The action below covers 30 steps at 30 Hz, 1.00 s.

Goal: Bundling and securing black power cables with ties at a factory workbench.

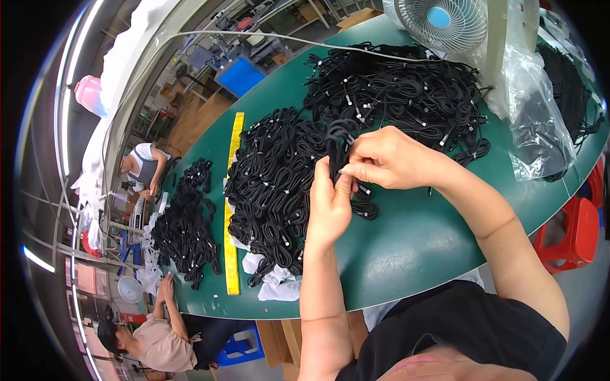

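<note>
A looped bundle of black cable (341,129) is held up over the green table. My left hand (330,204) is closed round its lower part. From the right, my right hand (389,159) pinches at the same bundle, thumb and fingers pressed together against it. What exactly lies between those fingertips is hidden. Just left of my hands spreads a heap of coiled black cables (270,181), with light connector ends showing among the loops. Beyond my hands lies a larger, looser pile of black cables (387,89).
A yellow strip (234,203) divides my heap from another cable pile (187,222) at the left. The fan (441,19), a post (496,54) and a clear plastic bag (540,127) stand far right. Two people sit leftward. A red stool (569,235) is at the right.
</note>
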{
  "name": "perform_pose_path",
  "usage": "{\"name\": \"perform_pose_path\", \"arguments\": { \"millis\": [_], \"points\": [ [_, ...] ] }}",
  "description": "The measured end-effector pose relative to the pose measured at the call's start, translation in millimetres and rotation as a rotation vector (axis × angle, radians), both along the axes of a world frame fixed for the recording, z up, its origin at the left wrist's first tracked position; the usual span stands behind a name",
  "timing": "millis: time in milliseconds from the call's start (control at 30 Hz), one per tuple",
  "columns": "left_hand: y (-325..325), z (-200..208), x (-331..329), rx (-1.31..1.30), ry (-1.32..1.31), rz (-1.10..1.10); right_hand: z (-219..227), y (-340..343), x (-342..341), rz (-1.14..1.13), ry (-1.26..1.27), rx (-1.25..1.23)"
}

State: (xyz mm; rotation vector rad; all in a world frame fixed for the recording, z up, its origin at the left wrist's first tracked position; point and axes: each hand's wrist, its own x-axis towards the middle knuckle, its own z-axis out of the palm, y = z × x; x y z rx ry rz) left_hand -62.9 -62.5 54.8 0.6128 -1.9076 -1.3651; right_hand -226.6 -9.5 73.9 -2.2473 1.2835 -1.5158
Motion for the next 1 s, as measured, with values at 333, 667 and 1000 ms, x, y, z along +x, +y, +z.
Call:
{"name": "perform_pose_path", "arguments": {
  "millis": [333, 667, 1000],
  "points": [
    [8.9, -1.3, -8.2, -0.08, -0.046, 0.01, -8.3, -11.2, 6.2, -0.24, -0.406, 0.25],
    [18.8, -7.0, -17.9, 0.704, 0.168, -0.45, -6.9, -20.7, -1.8, 0.34, -0.991, 0.347],
    [14.4, -20.4, -29.5, 0.772, 0.399, -0.294, -14.3, -30.3, -13.8, 0.078, -1.353, 0.264]
  ]
}}
